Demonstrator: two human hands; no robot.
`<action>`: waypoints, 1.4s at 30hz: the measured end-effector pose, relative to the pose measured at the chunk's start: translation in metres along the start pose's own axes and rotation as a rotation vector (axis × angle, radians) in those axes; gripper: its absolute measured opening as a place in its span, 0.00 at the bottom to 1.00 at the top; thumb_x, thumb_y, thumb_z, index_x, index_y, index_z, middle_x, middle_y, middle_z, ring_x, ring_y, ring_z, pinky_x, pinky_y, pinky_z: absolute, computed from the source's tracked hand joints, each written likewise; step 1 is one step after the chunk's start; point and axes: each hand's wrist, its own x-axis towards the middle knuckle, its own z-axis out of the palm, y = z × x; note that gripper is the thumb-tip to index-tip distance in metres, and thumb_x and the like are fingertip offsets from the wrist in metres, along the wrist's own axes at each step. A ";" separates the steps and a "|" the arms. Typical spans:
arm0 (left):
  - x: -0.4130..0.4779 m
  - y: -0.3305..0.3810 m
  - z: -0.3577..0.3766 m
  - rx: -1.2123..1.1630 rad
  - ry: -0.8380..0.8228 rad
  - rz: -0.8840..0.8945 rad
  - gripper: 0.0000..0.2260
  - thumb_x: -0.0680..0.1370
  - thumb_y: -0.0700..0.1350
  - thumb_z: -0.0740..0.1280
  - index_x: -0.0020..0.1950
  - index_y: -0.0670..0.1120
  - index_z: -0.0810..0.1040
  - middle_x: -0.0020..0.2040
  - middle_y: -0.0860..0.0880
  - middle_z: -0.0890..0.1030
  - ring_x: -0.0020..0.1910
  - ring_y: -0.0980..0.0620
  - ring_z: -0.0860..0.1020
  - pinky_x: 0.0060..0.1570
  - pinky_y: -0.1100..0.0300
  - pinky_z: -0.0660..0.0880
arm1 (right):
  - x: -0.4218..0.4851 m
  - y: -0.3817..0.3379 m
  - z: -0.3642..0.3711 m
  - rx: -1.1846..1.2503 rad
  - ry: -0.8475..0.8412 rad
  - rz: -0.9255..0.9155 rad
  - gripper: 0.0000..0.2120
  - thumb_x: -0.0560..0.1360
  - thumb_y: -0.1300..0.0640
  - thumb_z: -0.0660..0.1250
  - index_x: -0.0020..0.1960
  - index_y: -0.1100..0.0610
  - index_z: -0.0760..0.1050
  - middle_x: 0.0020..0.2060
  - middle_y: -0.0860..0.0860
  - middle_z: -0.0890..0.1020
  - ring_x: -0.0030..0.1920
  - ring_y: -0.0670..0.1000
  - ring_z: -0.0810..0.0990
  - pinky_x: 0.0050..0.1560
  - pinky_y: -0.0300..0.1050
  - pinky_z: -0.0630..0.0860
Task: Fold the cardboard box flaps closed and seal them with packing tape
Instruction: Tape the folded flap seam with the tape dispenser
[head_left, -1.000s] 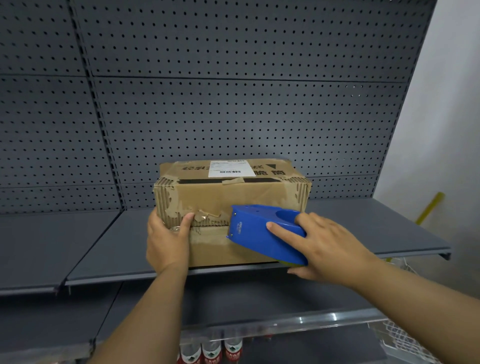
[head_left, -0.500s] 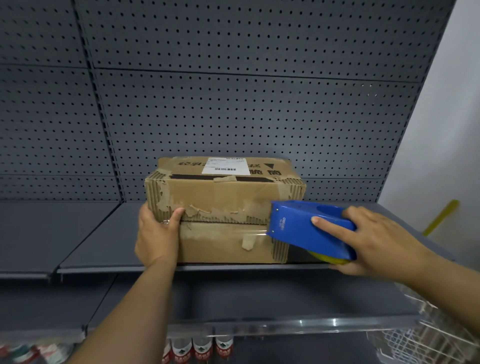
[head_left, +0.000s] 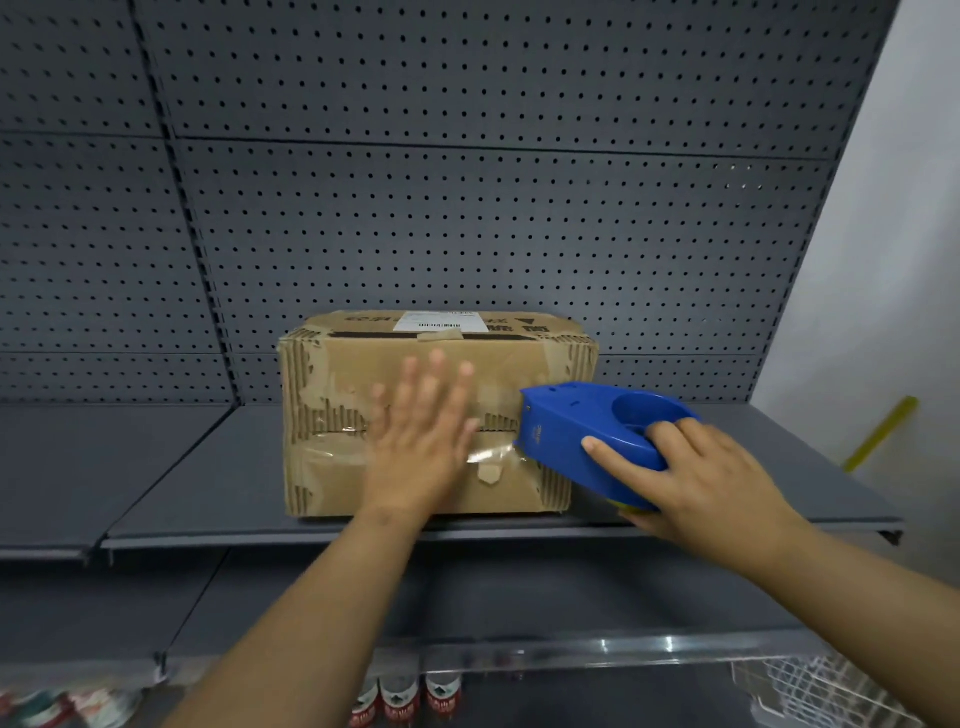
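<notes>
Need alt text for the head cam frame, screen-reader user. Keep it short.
A person's left hand lies flat and open on the front of a worn cardboard box on a grey shelf, over a clear tape strip. The right hand holds a blue tape dispenser at the box's right front edge. Grey pegboard is behind.

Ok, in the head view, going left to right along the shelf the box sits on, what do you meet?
Bare shelf → cardboard box → left hand flat on the box's front → blue tape dispenser at the box's right end → right hand gripping it → yellow strip by the wall.
</notes>
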 end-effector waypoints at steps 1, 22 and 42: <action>0.003 0.007 0.007 0.035 0.014 0.098 0.25 0.81 0.56 0.45 0.76 0.53 0.43 0.77 0.51 0.35 0.76 0.51 0.37 0.73 0.51 0.36 | 0.000 0.000 -0.002 0.001 -0.006 0.002 0.39 0.57 0.48 0.78 0.65 0.51 0.67 0.36 0.58 0.78 0.32 0.57 0.75 0.34 0.50 0.76; 0.003 0.011 0.033 0.065 0.056 0.218 0.24 0.80 0.58 0.44 0.76 0.58 0.46 0.77 0.55 0.40 0.76 0.52 0.40 0.73 0.50 0.39 | -0.049 0.074 0.013 0.083 -0.192 0.021 0.52 0.54 0.43 0.78 0.71 0.48 0.55 0.39 0.59 0.77 0.35 0.58 0.78 0.34 0.48 0.77; -0.005 0.016 0.034 0.123 0.123 0.241 0.25 0.79 0.59 0.52 0.76 0.57 0.53 0.78 0.53 0.45 0.77 0.50 0.45 0.73 0.48 0.42 | -0.050 0.090 0.020 0.069 -0.279 -0.003 0.46 0.54 0.42 0.78 0.68 0.50 0.65 0.37 0.56 0.76 0.33 0.56 0.76 0.32 0.46 0.76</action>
